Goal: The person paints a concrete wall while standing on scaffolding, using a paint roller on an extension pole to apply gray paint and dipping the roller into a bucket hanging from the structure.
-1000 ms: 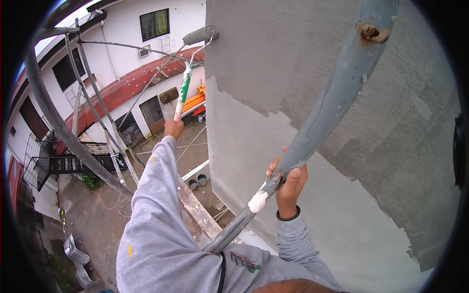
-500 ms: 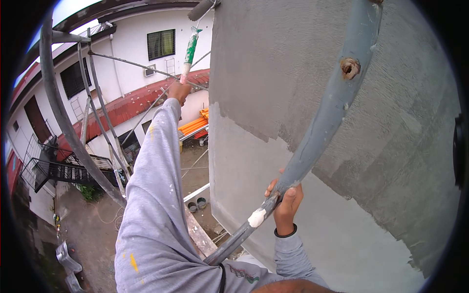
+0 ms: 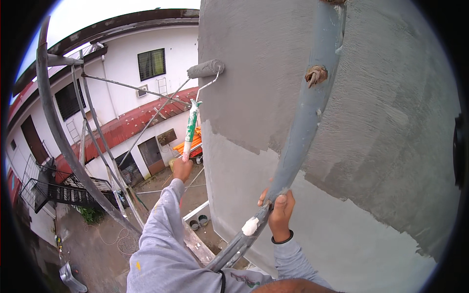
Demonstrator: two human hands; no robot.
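Your left hand [image 3: 182, 169] grips a paint roller [image 3: 191, 124] whose loaded-looking gray cover [image 3: 206, 69] overlaps the wall's [image 3: 244, 83] left edge, upper center; contact is unclear. Your right hand's [image 3: 283, 215] fingers wrap a scaffold pipe [image 3: 299, 132] slanting through the center. You appear mid-coat; the next stroke likely calls for steady pressure along that edge toward the pale lower section [image 3: 234, 180]. Open air over the yard [image 3: 105, 239] lies left; the pipe limits rightward reach.

In the last half second, the left hand [image 3: 182, 169] has come down, bringing the paint roller [image 3: 206, 69] lower along the grey wall [image 3: 254, 49] and fully into view.
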